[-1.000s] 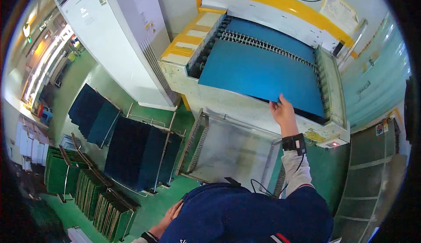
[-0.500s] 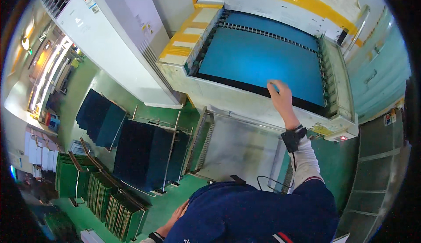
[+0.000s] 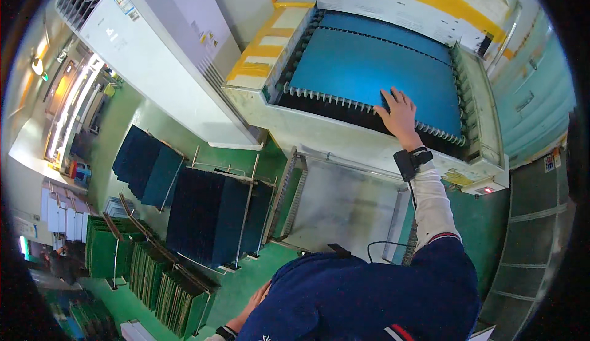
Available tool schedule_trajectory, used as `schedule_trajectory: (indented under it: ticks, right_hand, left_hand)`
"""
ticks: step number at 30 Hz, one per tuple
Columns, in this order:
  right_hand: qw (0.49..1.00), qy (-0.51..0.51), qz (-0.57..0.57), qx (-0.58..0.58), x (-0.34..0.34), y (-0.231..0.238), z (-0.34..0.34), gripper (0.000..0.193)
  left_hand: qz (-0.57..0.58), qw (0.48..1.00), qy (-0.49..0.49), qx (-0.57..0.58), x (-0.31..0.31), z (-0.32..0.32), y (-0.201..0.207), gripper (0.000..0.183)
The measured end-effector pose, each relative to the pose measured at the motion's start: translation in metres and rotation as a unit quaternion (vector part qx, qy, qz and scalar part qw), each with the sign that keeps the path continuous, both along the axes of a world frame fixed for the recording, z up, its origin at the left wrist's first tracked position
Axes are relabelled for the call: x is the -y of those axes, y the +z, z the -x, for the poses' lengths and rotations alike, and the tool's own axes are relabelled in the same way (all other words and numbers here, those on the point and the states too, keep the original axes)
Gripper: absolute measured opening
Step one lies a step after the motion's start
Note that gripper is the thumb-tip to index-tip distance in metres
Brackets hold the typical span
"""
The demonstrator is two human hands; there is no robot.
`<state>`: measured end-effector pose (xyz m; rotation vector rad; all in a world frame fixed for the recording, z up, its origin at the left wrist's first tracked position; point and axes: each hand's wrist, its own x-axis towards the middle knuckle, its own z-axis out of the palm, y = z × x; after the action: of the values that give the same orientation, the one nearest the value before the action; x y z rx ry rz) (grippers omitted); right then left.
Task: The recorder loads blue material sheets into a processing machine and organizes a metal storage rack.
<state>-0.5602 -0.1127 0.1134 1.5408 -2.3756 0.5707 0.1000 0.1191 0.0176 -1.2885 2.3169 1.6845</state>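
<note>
A large blue panel lies flat on the rollers of a white conveyor machine, with a second blue panel beyond it. Along the near edge of the first panel runs a row of roller discs. My right hand is over that edge, fingers spread and nothing held; whether the fingertips touch the panel I cannot tell. Low beside my body is my left hand, its fingers stretched out against my dark blue jacket and partly hidden by it.
A metal rack cart stands against the machine's front. To the left are racks of dark blue panels and green boards. A tall white air conditioner flanks the machine; a grey shelf frame is at right.
The blue panels have moved farther into the machine, baring the near row of roller discs. My right hand has gone from a pinch to spread fingers and shifted slightly right and away.
</note>
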Motion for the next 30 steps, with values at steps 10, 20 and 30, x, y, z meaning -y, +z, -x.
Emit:
schedule_trajectory:
  ticks: [10,20,30]
  right_hand:
    - [1.0,-0.003,-0.016,-0.015,0.0,0.003,-0.002,0.056]
    - [0.97,0.116,0.093,0.193,-0.057,0.025,-0.054,0.041]
    - [0.676,-0.114,-0.161,0.71,-0.309,-0.178,-0.079,0.037]
  left_hand:
    - [0.061,0.998,-0.012,0.027,-0.01,0.006,0.024,0.062]
    - [0.08,0.996,-0.048,0.016,0.006,0.008,0.041,0.06]
    - [0.021,0.986,-0.163,0.007,0.048,0.005,0.036,0.069]
